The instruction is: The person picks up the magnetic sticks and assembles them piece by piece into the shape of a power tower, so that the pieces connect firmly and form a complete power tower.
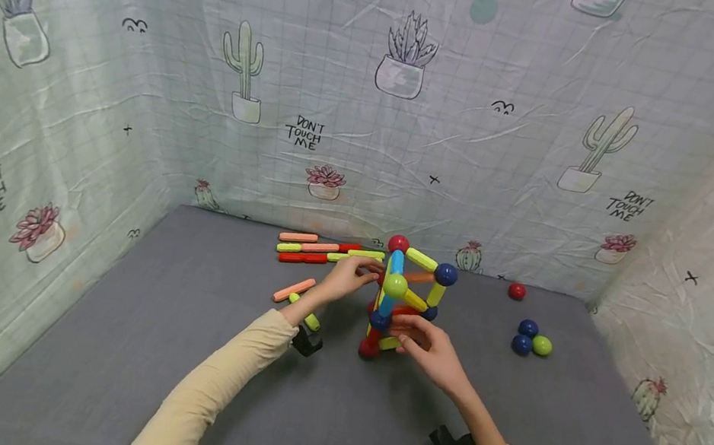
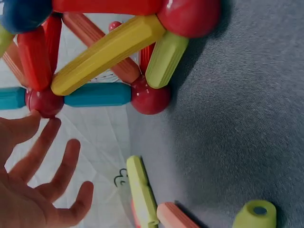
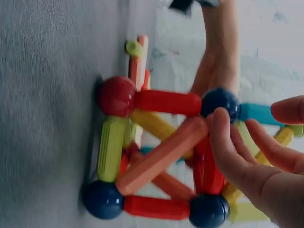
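A frame of magnetic rods and balls (image 1: 388, 304) stands upright on the grey surface, its coloured sticks joined at red, blue and lime balls. My left hand (image 1: 349, 277) is on its left side; in the left wrist view the thumb and index fingertips touch a red ball (image 2: 44, 102), while the other fingers spread loosely. From the right reaches my right hand (image 1: 441, 354). In the right wrist view its fingertips rest at a blue ball (image 3: 220, 103), with the thumb apart near a teal rod (image 3: 261, 114). Both hands partly hide the frame.
Loose rods (image 1: 303, 257) in red, lime and salmon lie behind the left hand. A salmon rod (image 1: 294, 290) and a lime rod (image 1: 312, 320) are by the left forearm. At right lie a red ball (image 1: 517, 291), blue balls (image 1: 522, 345) and a lime ball (image 1: 542, 346). Printed cloth (image 1: 438, 142) hangs behind.
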`<control>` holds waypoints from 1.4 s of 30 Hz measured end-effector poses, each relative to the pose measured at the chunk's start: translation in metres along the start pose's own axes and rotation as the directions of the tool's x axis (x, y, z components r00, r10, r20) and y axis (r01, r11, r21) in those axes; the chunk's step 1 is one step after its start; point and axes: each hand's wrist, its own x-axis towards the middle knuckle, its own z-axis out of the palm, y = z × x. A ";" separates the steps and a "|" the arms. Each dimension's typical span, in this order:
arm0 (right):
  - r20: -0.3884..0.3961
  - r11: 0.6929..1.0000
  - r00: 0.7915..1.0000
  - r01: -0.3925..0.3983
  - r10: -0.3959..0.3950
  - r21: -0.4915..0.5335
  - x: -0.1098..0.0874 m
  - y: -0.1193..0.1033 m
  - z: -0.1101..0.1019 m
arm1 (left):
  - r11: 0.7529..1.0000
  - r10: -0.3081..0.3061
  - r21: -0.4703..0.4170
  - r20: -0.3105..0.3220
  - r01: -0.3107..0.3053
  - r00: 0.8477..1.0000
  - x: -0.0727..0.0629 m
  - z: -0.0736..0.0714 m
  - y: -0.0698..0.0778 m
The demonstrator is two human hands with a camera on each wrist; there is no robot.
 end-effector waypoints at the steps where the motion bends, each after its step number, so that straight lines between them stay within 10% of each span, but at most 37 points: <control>1: -0.002 1.000 1.000 0.009 -0.009 -0.016 0.000 -0.001 0.003 | 1.000 0.004 -0.002 0.012 -0.004 1.000 0.002 0.000 -0.002; 9: -0.209 0.975 0.958 0.166 -0.194 -0.145 0.000 -0.004 -0.003 | 1.000 0.015 0.009 0.016 -0.015 1.000 -0.002 -0.026 -0.027; 15: -0.560 0.910 0.720 0.278 -0.410 -0.309 0.002 -0.029 -0.028 | 0.978 -0.093 0.183 -0.033 0.098 0.995 -0.023 -0.066 -0.072; 19: -0.652 0.916 0.647 0.226 -0.395 -0.331 0.011 -0.040 -0.041 | 0.885 -0.088 0.448 -0.100 0.124 0.991 -0.026 -0.074 -0.094; 24: -0.661 0.938 0.671 0.180 -0.337 -0.296 0.017 -0.044 -0.043 | 0.734 -0.135 0.649 -0.146 0.198 0.980 -0.024 -0.072 -0.111; 30: -0.609 0.938 0.733 0.113 -0.301 -0.328 0.019 -0.044 -0.038 | 0.661 -0.230 0.710 -0.118 0.244 0.966 -0.022 -0.073 -0.122; 42: -0.578 0.931 0.756 0.112 -0.307 -0.349 0.019 -0.045 -0.036 | 0.462 -0.163 0.885 0.027 0.052 0.986 -0.028 -0.075 -0.119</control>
